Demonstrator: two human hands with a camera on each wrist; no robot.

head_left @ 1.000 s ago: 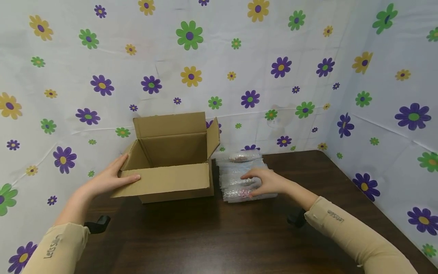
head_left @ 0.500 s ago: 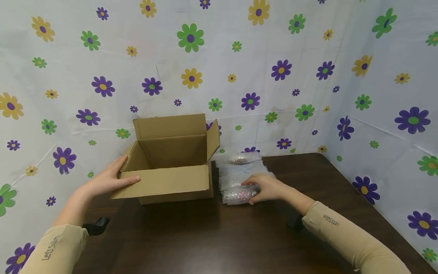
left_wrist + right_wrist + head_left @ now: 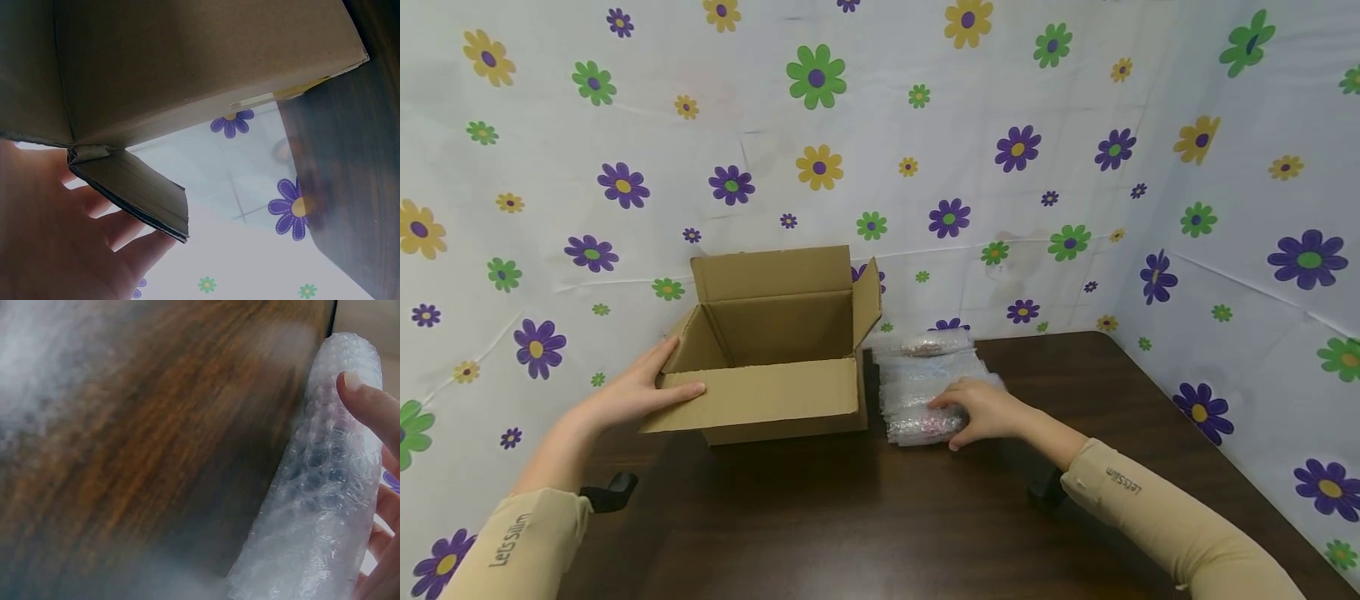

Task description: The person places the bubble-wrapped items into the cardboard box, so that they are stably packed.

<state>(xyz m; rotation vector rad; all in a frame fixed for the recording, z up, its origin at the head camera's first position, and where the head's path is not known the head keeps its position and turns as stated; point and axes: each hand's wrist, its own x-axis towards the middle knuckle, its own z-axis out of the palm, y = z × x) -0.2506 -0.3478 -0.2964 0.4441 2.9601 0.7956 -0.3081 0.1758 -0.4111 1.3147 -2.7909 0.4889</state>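
An open cardboard box [image 3: 767, 396] stands on the table in the head view, its flaps folded out. My left hand [image 3: 628, 398] grips its front left corner, thumb over the front flap [image 3: 775, 392]. In the left wrist view, the fingers of that hand lie behind a side flap [image 3: 137, 190]. My right hand [image 3: 988, 410] is on the nearest bubble-wrapped roll [image 3: 913, 427], to the right of the box. Seen from the right wrist, the thumb presses on this clear roll [image 3: 319, 481] and fingers curl round its far side. Something pinkish shows through the wrap.
Several more bubble-wrapped rolls [image 3: 925, 375] lie side by side behind the gripped one, close to the box's right wall. The dark wooden table [image 3: 850, 517] ends against a wall sheet [image 3: 925, 125] printed with flowers at the back and right.
My right hand has come down from just above the rolls onto the nearest one and closed round it. The left hand and the box have stayed in place.
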